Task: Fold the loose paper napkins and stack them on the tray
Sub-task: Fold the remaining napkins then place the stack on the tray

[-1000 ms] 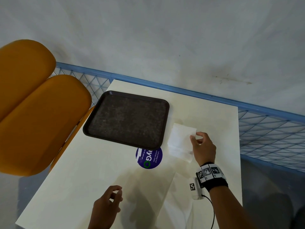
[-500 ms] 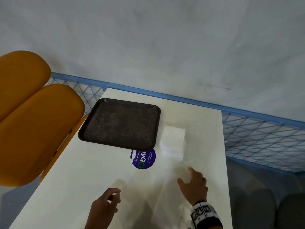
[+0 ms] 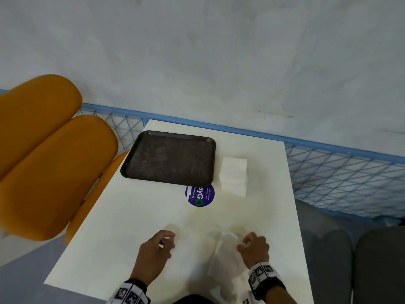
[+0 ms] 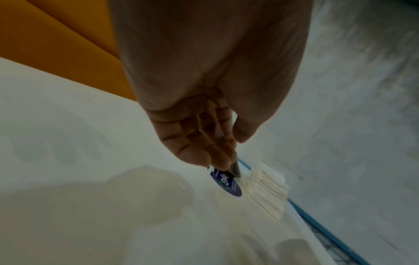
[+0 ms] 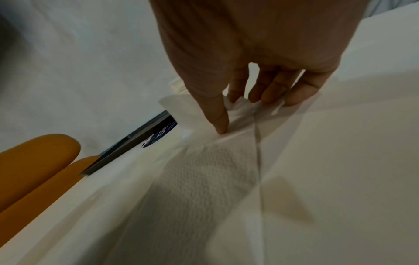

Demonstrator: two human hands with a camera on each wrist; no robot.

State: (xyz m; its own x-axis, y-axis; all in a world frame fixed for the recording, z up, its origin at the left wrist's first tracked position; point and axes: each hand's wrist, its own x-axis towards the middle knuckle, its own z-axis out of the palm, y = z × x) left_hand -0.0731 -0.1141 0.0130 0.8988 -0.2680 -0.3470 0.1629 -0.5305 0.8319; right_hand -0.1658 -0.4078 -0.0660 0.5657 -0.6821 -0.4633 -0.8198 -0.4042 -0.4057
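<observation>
Napkin (image 5: 211,172) on cream table (image 3: 135,218).

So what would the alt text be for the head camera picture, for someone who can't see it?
Seen from above, a person's right hand pinches a loose white napkin on a cream table, while the left hand hovers loosely curled beside it, holding nothing. Farther back lie a dark tray with nothing on it, a stack of napkins to its right, and a round blue sticker.

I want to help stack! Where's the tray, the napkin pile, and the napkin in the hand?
tray (image 3: 168,160): head view, its dark floor.
napkin pile (image 3: 233,174): head view, top sheet.
loose napkin (image 5: 213,172): right wrist view, its textured middle.
</observation>
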